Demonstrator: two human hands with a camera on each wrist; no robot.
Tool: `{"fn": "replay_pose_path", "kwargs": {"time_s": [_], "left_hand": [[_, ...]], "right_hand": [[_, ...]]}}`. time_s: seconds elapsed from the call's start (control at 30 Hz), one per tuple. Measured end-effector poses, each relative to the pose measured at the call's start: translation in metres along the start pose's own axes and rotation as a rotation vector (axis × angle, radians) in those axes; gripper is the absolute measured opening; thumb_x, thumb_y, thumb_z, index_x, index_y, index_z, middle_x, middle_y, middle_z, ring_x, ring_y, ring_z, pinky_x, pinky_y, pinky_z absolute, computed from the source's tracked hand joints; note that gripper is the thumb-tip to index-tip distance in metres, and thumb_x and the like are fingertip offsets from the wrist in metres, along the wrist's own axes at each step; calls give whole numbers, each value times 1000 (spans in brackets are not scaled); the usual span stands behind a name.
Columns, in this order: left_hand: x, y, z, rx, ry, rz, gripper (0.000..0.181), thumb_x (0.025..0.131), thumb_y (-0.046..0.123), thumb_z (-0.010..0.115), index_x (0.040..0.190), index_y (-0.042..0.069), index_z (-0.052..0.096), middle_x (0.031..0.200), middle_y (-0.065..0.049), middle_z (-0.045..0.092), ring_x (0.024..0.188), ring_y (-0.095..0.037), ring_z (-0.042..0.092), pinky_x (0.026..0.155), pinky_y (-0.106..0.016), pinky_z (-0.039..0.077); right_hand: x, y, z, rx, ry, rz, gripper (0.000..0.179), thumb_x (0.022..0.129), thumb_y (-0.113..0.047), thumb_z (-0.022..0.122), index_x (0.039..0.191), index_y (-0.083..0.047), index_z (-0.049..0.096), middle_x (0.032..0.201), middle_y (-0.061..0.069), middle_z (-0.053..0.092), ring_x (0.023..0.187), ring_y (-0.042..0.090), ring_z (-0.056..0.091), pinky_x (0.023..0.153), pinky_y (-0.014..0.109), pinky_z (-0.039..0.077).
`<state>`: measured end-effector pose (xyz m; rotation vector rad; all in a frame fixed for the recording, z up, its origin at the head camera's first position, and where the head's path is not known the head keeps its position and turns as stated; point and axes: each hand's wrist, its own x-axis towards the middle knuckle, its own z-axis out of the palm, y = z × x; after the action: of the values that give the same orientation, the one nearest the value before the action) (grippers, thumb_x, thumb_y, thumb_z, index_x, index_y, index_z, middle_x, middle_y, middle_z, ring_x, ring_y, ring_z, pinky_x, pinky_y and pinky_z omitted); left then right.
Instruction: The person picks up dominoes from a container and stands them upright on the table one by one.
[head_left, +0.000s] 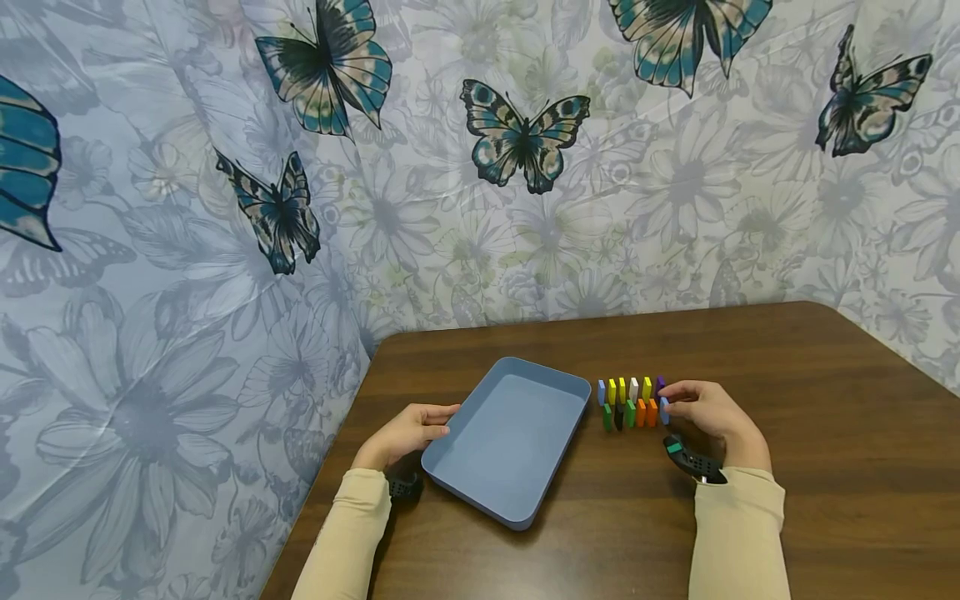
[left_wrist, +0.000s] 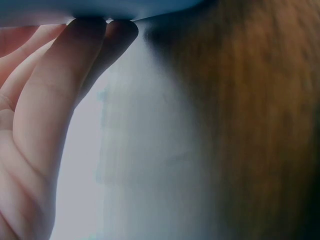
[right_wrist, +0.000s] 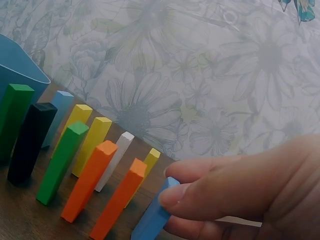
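My right hand (head_left: 708, 415) pinches a light blue wooden block (right_wrist: 152, 212) between thumb and fingers, upright at the right end of the front row. In that row stand two orange blocks (right_wrist: 90, 180), a green block (right_wrist: 60, 165), a black block (right_wrist: 31, 142) and another green one. Behind runs a second row with a white block (right_wrist: 114, 162), several yellow blocks (right_wrist: 92, 147), a blue one and a purple block (head_left: 660, 386). At the left edge of a blue-grey tray (head_left: 510, 433), my left hand (head_left: 408, 432) touches its side with extended fingers.
The brown wooden table (head_left: 840, 467) carries everything. Nothing lies inside the tray, which stands left of the blocks. A wall covering (head_left: 480, 242) with flowers and butterflies rises behind the table and at the left.
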<state>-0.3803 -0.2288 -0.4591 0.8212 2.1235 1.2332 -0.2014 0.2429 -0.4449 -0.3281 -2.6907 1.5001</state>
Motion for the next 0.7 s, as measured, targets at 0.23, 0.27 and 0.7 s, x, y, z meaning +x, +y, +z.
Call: {"fn": "replay_pose_path", "kwargs": {"time_s": [0.23, 0.27, 0.7], "left_hand": [[2, 0, -1, 11, -10, 15, 52, 104, 13, 54, 153, 8, 41, 157, -20, 39, 143, -43, 39, 107, -61, 42], [2, 0, -1, 9, -10, 12, 52, 104, 12, 54, 154, 8, 40, 157, -20, 39, 143, -43, 39, 107, -61, 42], [5, -5, 1, 4, -3, 11, 50, 103, 12, 54, 152, 10, 44, 155, -21, 43, 141, -42, 42, 106, -61, 43]], "right_hand": [[0, -1, -2, -48, 10, -36, 36, 99, -10, 60, 128, 10, 59, 130, 34, 56, 111, 38, 59, 95, 54, 51], [-1, -1, -3, -53, 9, -39, 36, 99, -10, 60, 129, 10, 59, 129, 33, 57, 110, 37, 59, 94, 52, 52], [-11, -16, -14, -95, 56, -44, 39, 103, -19, 54, 132, 8, 57, 133, 32, 55, 118, 44, 55, 97, 59, 48]]}}
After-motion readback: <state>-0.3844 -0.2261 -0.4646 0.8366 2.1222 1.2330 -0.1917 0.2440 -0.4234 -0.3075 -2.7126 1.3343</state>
